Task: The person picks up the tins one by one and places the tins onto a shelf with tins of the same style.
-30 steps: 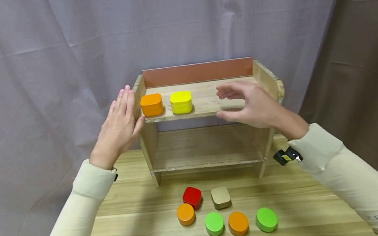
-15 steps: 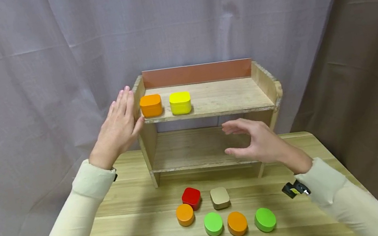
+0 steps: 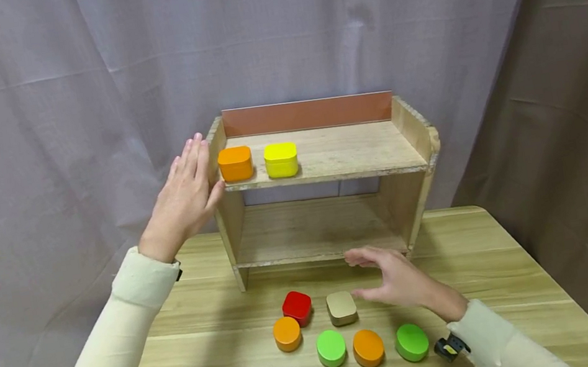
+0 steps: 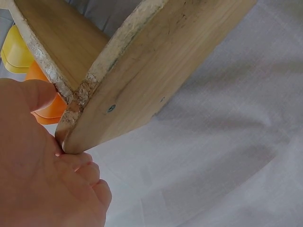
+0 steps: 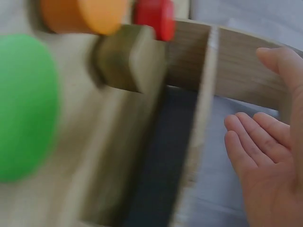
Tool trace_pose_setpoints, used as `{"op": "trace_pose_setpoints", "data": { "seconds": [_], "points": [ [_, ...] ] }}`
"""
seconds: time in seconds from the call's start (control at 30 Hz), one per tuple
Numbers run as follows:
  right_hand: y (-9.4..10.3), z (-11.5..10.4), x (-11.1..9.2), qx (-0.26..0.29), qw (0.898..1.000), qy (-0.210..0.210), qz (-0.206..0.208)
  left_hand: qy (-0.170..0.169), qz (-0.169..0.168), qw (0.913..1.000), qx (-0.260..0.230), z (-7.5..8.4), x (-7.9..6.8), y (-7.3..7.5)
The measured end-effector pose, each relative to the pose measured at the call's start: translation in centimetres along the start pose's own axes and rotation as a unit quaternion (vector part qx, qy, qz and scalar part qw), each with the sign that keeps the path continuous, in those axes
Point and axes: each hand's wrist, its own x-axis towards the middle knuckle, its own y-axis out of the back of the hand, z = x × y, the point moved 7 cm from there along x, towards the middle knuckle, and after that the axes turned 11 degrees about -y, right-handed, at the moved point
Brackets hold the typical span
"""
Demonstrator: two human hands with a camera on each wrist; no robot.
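Observation:
My left hand point(image 3: 180, 194) lies with straight fingers along the left side panel of a small two-tier wooden shelf point(image 3: 321, 178). In the left wrist view its thumb point(image 4: 40, 94) touches near the panel's front edge. An orange rounded-square block point(image 3: 235, 165) and a yellow one point(image 3: 281, 161) sit on the upper tier, close to that hand. My right hand point(image 3: 398, 280) hovers just right of a beige rounded-square block point(image 3: 342, 308), thumb and fingers apart with nothing between them. A red rounded-square block point(image 3: 297, 308) is left of the beige one.
On the wooden table point(image 3: 488, 281) lie an orange round block point(image 3: 287, 333), a green one point(image 3: 331, 348), another orange one point(image 3: 368, 348) and another green one point(image 3: 412, 342). A grey curtain point(image 3: 141, 60) hangs behind the shelf.
My right hand has come down from the upper tier, past the lower tier, to beside the beige block on the table. My left hand has stayed at the shelf's side.

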Motion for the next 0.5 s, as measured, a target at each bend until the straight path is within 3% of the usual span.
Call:
{"op": "trace_pose_setpoints", "data": {
  "seconds": [0.23,0.5],
  "points": [
    [-3.9,3.2,-1.2,0.004,0.997,-0.064,-0.053,0.001,-0.002,1.0,0.002,0.0,0.0,0.1],
    [-6.6,5.5,-1.9,0.025,0.991,-0.097,-0.084,-0.001,-0.001,1.0,0.003,0.1,0.0,0.2]
  ]
}}
